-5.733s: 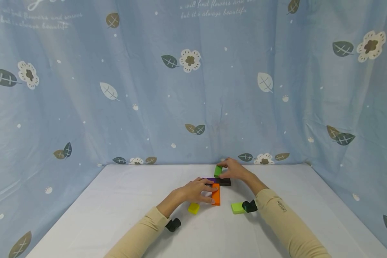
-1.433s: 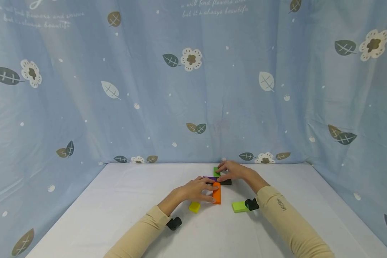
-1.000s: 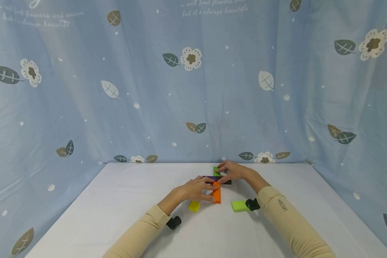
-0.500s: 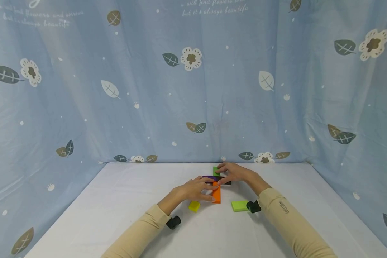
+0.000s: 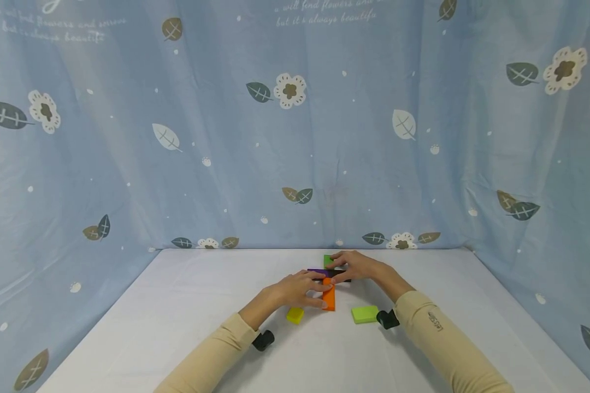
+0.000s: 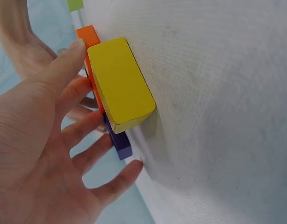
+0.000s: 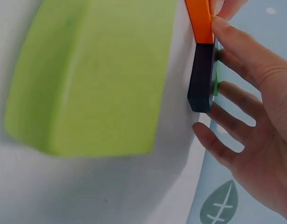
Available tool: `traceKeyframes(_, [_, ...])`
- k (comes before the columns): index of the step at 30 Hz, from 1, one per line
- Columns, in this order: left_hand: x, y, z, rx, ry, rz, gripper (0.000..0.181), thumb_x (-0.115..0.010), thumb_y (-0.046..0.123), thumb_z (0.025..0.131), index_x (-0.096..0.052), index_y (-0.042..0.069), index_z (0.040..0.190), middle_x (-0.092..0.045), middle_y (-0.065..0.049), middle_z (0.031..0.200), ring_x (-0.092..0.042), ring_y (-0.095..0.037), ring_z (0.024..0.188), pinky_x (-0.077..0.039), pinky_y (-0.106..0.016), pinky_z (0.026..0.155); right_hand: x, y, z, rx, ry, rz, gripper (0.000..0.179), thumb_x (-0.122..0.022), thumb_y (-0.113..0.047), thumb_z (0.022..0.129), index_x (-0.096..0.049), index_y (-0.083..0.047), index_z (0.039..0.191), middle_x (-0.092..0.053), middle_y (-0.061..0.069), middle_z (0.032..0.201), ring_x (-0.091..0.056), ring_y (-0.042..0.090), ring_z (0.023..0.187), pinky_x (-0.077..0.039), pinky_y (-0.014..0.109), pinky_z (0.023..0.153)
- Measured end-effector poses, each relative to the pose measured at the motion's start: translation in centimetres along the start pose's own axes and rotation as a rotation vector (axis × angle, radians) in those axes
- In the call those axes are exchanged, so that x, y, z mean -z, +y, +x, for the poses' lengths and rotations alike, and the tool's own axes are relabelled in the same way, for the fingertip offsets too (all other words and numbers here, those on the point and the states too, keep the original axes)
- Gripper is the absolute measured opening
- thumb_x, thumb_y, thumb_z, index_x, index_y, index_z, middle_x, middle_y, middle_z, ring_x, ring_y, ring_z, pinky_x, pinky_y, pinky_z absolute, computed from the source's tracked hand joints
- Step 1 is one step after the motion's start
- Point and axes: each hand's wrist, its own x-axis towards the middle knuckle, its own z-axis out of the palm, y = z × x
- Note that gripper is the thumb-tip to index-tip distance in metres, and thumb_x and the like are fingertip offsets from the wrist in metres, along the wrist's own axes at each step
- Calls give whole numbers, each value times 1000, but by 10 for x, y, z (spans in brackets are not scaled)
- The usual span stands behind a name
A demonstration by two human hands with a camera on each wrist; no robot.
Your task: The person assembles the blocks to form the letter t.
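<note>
Though narrow, the orange block [image 5: 329, 298] looks bright.

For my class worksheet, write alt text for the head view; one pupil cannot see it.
A person's left hand and right hand reach into a cluster: orange block, purple block, black block and green block, on a white table. A yellow block lies left of the cluster, a lime block right, with a blue curtain behind.
</note>
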Motion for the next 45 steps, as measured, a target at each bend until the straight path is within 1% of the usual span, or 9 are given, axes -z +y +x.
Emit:
traceKeyframes(9, [-2,-2,1,-26,15,25,54,-59,53,93,-50,33,143,-37,1,158,-39,-28,142,-41,-55,109,-2,1,-1,-29,-2,46,47,-73,-32,88,-65,-12,129,-46,20,149,-43,44,136,-39,61,108])
traceKeyframes(12, [-4,-2,0,-36,30,35,54,-59,53,93,-51,32,142,-39,0,157,-41,-28,142,-42,-56,107,-3,1,-1,-37,1,40,46,-73,-34,88,-66,-14,129,-47,19,149,-43,43,136,-39,61,108])
traceKeyframes(16, [-4,0,-1,-32,49,48,52,-60,52,93,-53,33,141,-42,-1,155,-43,-27,140,-42,-58,106,-3,1,-1,-47,8,21,46,-73,-35,88,-66,-16,129,-47,17,149,-43,42,136,-38,61,108])
traceKeyframes(24, [-6,4,-3,-49,97,59,48,-61,49,94,-56,33,138,-48,0,151,-49,-26,135,-45,-55,103,-1,1,-3,-43,18,16,46,-72,-36,88,-66,-16,129,-47,16,150,-43,41,137,-37,61,109])
traceKeyframes(30, [-8,5,-4,-50,99,44,49,-59,52,93,-56,34,139,-48,1,150,-52,-25,131,-45,-55,103,-1,3,-2,-33,23,26,46,-72,-36,88,-66,-16,129,-46,16,150,-42,42,137,-37,62,108])
traceKeyframes(35, [-8,8,-7,-38,88,36,52,-60,53,92,-55,33,140,-48,-1,149,-53,-25,129,-45,-54,103,-2,3,-4,-24,22,31,46,-72,-35,89,-66,-15,129,-46,18,150,-42,43,137,-37,62,108])
traceKeyframes(41, [-8,9,-12,-36,79,46,53,-60,52,93,-53,31,142,-48,-3,150,-52,-27,131,-45,-54,104,-3,3,-6,-30,20,37,46,-72,-33,89,-65,-14,131,-45,17,151,-41,43,137,-36,63,108])
traceKeyframes(45, [-8,7,-15,-33,85,56,55,-61,52,92,-52,31,142,-48,-2,151,-50,-26,133,-44,-55,105,-4,4,-6,-48,18,50,47,-72,-34,89,-64,-15,131,-44,17,151,-41,43,137,-36,63,109])
